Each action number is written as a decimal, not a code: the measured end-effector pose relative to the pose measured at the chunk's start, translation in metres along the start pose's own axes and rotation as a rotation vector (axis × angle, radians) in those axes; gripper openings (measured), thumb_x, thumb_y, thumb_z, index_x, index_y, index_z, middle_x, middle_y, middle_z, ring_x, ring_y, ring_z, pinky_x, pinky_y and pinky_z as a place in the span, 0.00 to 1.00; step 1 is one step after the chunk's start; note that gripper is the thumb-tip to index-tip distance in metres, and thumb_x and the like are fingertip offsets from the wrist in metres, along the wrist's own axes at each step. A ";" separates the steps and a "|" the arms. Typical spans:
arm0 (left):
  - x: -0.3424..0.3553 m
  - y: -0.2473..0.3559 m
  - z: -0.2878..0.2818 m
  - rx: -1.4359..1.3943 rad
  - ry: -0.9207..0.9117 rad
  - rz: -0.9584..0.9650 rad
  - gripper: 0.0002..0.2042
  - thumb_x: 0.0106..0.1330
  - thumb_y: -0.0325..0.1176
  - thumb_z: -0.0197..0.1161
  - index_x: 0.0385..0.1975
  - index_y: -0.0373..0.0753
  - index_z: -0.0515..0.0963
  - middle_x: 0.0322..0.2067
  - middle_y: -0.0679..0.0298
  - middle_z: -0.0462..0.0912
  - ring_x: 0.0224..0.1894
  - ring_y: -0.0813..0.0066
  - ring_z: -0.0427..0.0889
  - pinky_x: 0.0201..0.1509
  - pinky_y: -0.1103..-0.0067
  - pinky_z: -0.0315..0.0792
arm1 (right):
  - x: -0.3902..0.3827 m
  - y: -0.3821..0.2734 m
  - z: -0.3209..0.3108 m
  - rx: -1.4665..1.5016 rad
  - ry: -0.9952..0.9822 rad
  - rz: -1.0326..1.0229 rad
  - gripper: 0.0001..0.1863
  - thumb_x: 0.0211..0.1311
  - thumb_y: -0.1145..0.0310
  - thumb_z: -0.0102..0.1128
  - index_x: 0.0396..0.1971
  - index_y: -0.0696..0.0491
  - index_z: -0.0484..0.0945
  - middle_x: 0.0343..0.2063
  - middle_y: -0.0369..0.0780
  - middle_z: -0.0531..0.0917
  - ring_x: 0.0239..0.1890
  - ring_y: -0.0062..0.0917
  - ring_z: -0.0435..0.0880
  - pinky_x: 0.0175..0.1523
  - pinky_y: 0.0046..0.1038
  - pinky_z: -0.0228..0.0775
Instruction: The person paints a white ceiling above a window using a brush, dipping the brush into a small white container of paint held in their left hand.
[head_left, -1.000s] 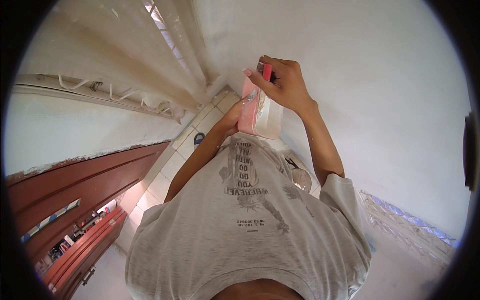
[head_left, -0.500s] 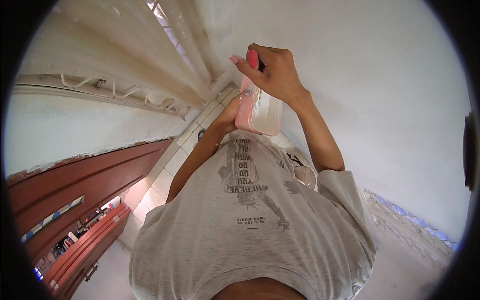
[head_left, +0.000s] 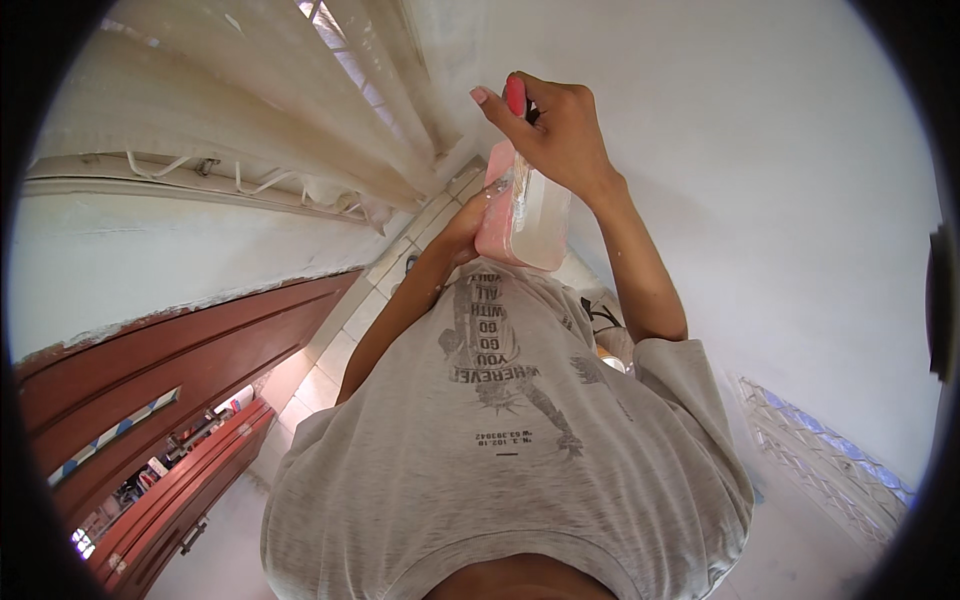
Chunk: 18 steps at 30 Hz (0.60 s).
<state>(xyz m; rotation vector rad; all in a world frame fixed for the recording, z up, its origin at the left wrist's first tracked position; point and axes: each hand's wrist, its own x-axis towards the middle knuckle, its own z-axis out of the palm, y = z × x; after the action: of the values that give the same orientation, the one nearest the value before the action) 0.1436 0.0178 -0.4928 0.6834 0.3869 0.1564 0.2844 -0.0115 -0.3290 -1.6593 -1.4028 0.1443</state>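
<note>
A pink rectangular tub (head_left: 495, 243) with white paint inside is held up in front of my chest. My left hand (head_left: 466, 226) is closed around its left side, with whitish specks on the fingers. Over the tub's far end, my right hand (head_left: 562, 135) grips a paintbrush (head_left: 516, 96) by its red and black handle, thumb stretched along it. Below that hand the paint-smeared brush head points down into the tub, against its left inner side. The fingers under my right palm are partly hidden.
A pale wall (head_left: 760, 180) rises close on my right. To the left are beige curtains (head_left: 250, 110), a windowsill with white hooks, and a red-brown wooden cabinet (head_left: 200, 325) with items on its shelf. Floor tiles (head_left: 365, 315) show below. A round can (head_left: 612, 360) stands partly hidden by my shirt.
My right hand and the paintbrush have risen slightly, away from me and a little to the right. The tub has shifted slightly right in view, still in my left hand.
</note>
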 end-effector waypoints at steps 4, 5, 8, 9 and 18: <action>-0.006 0.000 -0.003 -0.016 0.061 -0.028 0.25 0.76 0.47 0.48 0.66 0.39 0.63 0.60 0.59 0.75 0.58 0.70 0.79 0.61 0.71 0.75 | -0.005 -0.002 0.006 0.011 0.053 -0.012 0.23 0.60 0.60 0.69 0.15 0.57 0.70 0.07 0.37 0.63 0.11 0.21 0.55 0.18 0.25 0.51; -0.006 -0.003 -0.009 -0.043 0.046 -0.038 0.25 0.76 0.46 0.48 0.66 0.38 0.63 0.60 0.59 0.75 0.58 0.70 0.79 0.61 0.71 0.75 | -0.008 -0.002 0.009 0.011 0.053 -0.010 0.23 0.60 0.60 0.69 0.15 0.57 0.70 0.07 0.37 0.63 0.11 0.21 0.55 0.18 0.25 0.51; -0.008 -0.002 -0.011 -0.075 0.029 -0.073 0.25 0.76 0.46 0.47 0.66 0.38 0.63 0.60 0.59 0.75 0.58 0.69 0.79 0.61 0.71 0.75 | -0.015 -0.006 0.014 -0.018 0.107 -0.160 0.22 0.60 0.61 0.69 0.15 0.57 0.71 0.08 0.38 0.66 0.11 0.22 0.58 0.18 0.25 0.54; -0.009 -0.002 -0.011 -0.082 0.034 -0.089 0.25 0.76 0.47 0.47 0.66 0.38 0.63 0.60 0.59 0.75 0.58 0.69 0.79 0.61 0.70 0.75 | -0.016 -0.010 0.014 -0.035 0.104 -0.164 0.21 0.59 0.61 0.70 0.15 0.56 0.71 0.08 0.39 0.66 0.11 0.22 0.59 0.18 0.25 0.55; -0.009 0.000 0.004 -0.016 0.051 -0.154 0.24 0.76 0.46 0.48 0.66 0.41 0.65 0.61 0.61 0.74 0.60 0.70 0.76 0.64 0.71 0.72 | -0.003 -0.007 0.003 -0.079 0.071 0.089 0.21 0.60 0.58 0.68 0.17 0.58 0.76 0.07 0.43 0.71 0.09 0.31 0.68 0.19 0.29 0.62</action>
<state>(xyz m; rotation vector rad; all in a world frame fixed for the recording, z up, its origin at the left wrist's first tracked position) 0.1369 0.0126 -0.4871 0.6319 0.4850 0.0309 0.2767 -0.0131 -0.3269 -1.7759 -1.2976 0.0804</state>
